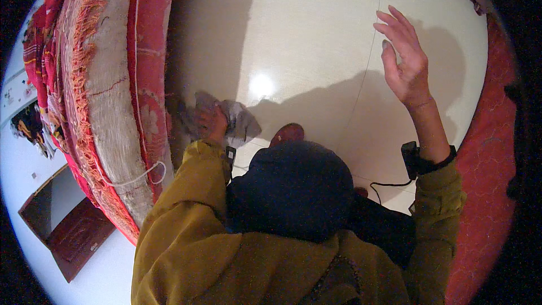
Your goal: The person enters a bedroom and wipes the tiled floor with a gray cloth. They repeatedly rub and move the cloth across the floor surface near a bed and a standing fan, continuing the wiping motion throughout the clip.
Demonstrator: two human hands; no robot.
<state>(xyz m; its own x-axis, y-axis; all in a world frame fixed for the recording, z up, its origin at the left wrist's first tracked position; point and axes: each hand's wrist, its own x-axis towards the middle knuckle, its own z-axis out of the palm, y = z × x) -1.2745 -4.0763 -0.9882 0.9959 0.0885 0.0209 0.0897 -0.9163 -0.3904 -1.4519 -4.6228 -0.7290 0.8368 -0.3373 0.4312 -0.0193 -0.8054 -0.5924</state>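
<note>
Low beside the bed, my left hand presses on a crumpled grey cloth that lies on the pale tiled floor. Part of the cloth bunches out on both sides of the hand, and its fingers are partly lost in the bed's shadow. My right hand is held up over the floor with nothing in it, the thumb apart from the loosely bent fingers. A dark band with a small box sits on the right wrist, and a black cable hangs near it.
At the left, a bed mattress with red and beige covers has an orange fringe and a loose white cord. A red patterned mat or cover runs along the right side. Behind the bed is a doorway with a brown door.
</note>
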